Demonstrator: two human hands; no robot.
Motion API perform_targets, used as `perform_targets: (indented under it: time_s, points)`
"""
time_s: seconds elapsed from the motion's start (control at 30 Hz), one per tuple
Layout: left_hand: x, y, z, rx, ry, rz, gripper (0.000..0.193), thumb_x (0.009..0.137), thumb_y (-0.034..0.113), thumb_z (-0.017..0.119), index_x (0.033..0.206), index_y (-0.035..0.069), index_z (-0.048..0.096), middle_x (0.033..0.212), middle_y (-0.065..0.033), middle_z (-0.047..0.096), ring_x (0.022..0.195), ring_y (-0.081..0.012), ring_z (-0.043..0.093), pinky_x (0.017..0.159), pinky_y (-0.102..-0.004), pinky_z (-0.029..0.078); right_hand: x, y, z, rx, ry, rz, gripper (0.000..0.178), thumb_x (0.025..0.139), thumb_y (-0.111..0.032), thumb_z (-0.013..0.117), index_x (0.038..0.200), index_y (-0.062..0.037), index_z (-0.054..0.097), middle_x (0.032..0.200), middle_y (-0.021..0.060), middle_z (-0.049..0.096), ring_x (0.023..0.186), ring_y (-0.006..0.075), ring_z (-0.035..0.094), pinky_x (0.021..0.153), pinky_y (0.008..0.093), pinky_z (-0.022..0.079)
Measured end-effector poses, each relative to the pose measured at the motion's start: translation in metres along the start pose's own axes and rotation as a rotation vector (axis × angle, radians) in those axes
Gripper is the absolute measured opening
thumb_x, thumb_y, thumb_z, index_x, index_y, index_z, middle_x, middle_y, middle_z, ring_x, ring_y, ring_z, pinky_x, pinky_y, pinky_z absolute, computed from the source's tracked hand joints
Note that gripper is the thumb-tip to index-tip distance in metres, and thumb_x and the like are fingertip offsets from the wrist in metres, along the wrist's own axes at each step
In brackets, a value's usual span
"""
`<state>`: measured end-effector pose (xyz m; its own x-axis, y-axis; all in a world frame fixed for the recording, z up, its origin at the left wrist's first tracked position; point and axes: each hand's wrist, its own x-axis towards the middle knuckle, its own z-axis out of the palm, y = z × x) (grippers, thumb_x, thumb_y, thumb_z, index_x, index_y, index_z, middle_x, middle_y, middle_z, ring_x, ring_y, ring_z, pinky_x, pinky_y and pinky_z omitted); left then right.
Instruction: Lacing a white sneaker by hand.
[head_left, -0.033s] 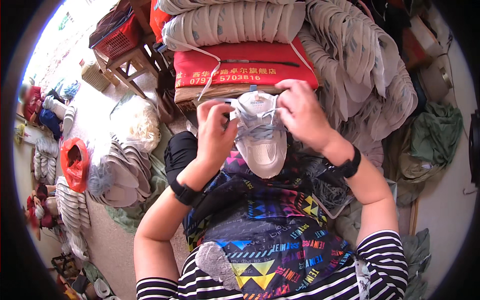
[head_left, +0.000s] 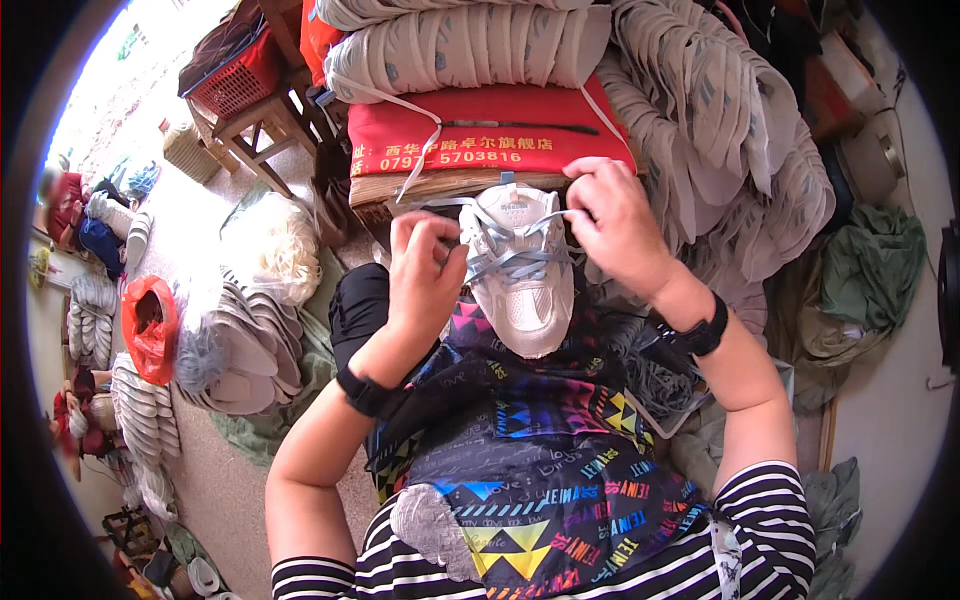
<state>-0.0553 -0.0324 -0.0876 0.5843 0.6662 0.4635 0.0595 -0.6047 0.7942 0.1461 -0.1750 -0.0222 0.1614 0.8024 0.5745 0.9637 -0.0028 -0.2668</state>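
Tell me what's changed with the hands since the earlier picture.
The right hand has moved slightly right, away from the shoe, and a lace now shows running to its fingers. The left hand has shifted slightly left and down. I can't make out anything newly grasped or let go. The shoe and red cover stay put.

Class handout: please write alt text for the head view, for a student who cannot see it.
A person's left hand and right hand flank a white shoe with crossed blue-grey laces, one reaching the right hand. Its toe faces the person. Beyond are a red cloth and a row of pale shoe pieces.
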Motion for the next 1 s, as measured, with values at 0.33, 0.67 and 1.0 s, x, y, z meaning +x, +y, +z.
perform_targets:
  time_s: [0.33,0.67,1.0]
  points:
    - [-0.028,-0.008,-0.004,0.096,-0.252,-0.072,0.019,0.074,0.003,0.074,0.091,0.003,0.064,0.091,-0.0067,0.053,0.066,-0.0142,0.052,0.059,-0.0278,0.046,0.000,-0.021,0.025,1.447,-0.328,0.805,0.006,0.098,-0.008,0.050,0.097,-0.0053,0.044,0.085,0.0088,0.062,0.054,0.0101,0.060,0.048,0.0234,0.049]
    - [-0.011,-0.007,-0.016,0.113,-0.355,-0.004,0.013,0.076,0.001,0.072,0.087,0.003,0.065,0.088,-0.0054,0.054,0.062,-0.0122,0.052,0.056,-0.0267,0.045,-0.032,0.093,-0.088,1.156,0.290,1.034,0.007,0.087,-0.006,0.057,0.091,-0.0068,0.052,0.070,-0.0029,0.049,0.044,0.0027,0.039,0.039,0.0201,0.031]
    - [0.005,-0.004,0.006,-0.104,-0.264,0.020,0.015,0.078,-0.003,0.071,0.090,0.002,0.065,0.090,-0.0018,0.051,0.064,-0.0068,0.044,0.055,-0.0221,0.039,-0.137,0.229,-0.255,1.158,0.938,1.109,0.019,0.092,0.003,0.048,0.077,-0.0083,0.042,0.062,-0.0024,0.037,0.047,0.0074,0.035,0.044,0.0220,0.033]
